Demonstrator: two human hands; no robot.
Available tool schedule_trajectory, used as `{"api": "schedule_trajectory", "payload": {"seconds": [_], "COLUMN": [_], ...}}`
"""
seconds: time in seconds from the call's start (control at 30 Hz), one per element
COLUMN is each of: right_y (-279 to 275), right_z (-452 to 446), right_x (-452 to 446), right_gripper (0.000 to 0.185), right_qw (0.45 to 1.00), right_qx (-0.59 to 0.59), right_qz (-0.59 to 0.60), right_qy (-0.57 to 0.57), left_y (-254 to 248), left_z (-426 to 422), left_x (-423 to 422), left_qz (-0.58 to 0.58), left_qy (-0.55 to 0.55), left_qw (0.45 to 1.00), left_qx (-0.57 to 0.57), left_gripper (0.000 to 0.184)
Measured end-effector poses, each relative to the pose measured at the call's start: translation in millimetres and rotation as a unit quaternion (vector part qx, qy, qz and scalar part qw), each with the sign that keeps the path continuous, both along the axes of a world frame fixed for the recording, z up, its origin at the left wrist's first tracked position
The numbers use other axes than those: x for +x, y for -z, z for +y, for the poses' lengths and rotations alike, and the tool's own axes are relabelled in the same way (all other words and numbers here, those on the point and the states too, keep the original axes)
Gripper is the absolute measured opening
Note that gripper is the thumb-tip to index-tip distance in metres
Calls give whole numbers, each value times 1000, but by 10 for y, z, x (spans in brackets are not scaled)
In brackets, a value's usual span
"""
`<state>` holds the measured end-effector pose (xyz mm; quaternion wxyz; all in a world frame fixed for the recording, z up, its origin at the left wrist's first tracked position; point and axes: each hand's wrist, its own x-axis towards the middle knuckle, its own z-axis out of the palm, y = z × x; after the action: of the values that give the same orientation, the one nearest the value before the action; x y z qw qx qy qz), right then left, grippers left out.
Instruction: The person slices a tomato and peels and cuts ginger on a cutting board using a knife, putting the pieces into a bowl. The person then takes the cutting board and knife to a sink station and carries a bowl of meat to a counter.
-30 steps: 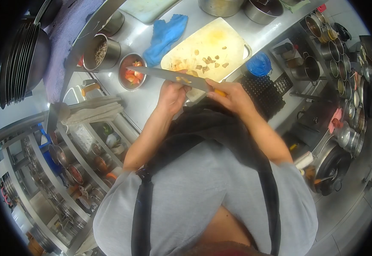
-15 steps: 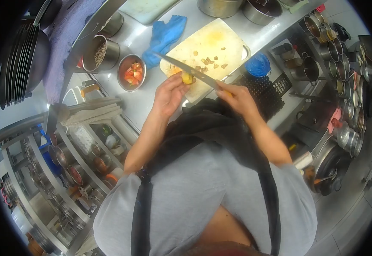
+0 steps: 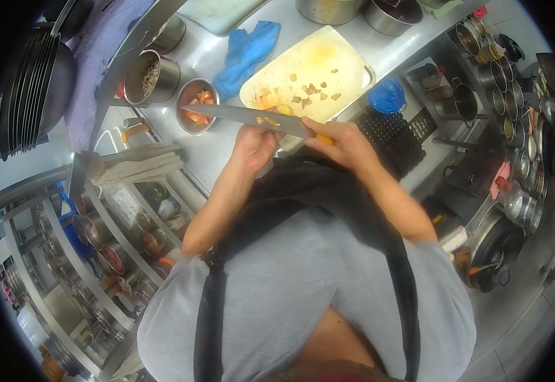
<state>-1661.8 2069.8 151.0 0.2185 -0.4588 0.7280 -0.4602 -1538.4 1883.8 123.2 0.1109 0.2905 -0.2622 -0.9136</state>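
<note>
My right hand (image 3: pixel 343 143) is closed round the orange handle of a large knife (image 3: pixel 252 117). The blade points left, its tip over a steel bowl (image 3: pixel 182 119) of red and orange pieces. Small yellow bits cling to the blade. My left hand (image 3: pixel 254 145) is closed on a yellow piece of food (image 3: pixel 284 110), partly hidden behind the blade. Under and beyond the knife lies a pale cutting board (image 3: pixel 328 54) with several small brown pieces (image 3: pixel 312 89) and orange scraps near its left edge.
A blue cloth (image 3: pixel 245 57) lies left of the board. Metal pots (image 3: pixel 166 83) stand at the counter's left, and two more (image 3: pixel 392 22) at the back. A blue container (image 3: pixel 386 95) sits beyond the board's right edge. Stacked dark pans (image 3: pixel 35 95) are at far left.
Over the last half second, the knife has swung from pointing up and left to lying flatter, its tip now over the steel bowl. The yellow piece is now partly covered by the blade.
</note>
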Motion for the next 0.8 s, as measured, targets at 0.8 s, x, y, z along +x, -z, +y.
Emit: {"api": "schedule_trajectory", "payload": {"seconds": [0.8], "right_y": [-79], "right_z": [-121], "right_x": [-7], "right_gripper": [42], "right_qw": [1000], "right_qx": [-2], "right_qz": [-8], "right_qy": [4], "left_y": [-37], "left_z": [-127], "left_x": [-25], "left_qz": [-9], "left_qy": [-9], "left_qw": [1000], "left_qx": [10], "left_gripper": [24]}}
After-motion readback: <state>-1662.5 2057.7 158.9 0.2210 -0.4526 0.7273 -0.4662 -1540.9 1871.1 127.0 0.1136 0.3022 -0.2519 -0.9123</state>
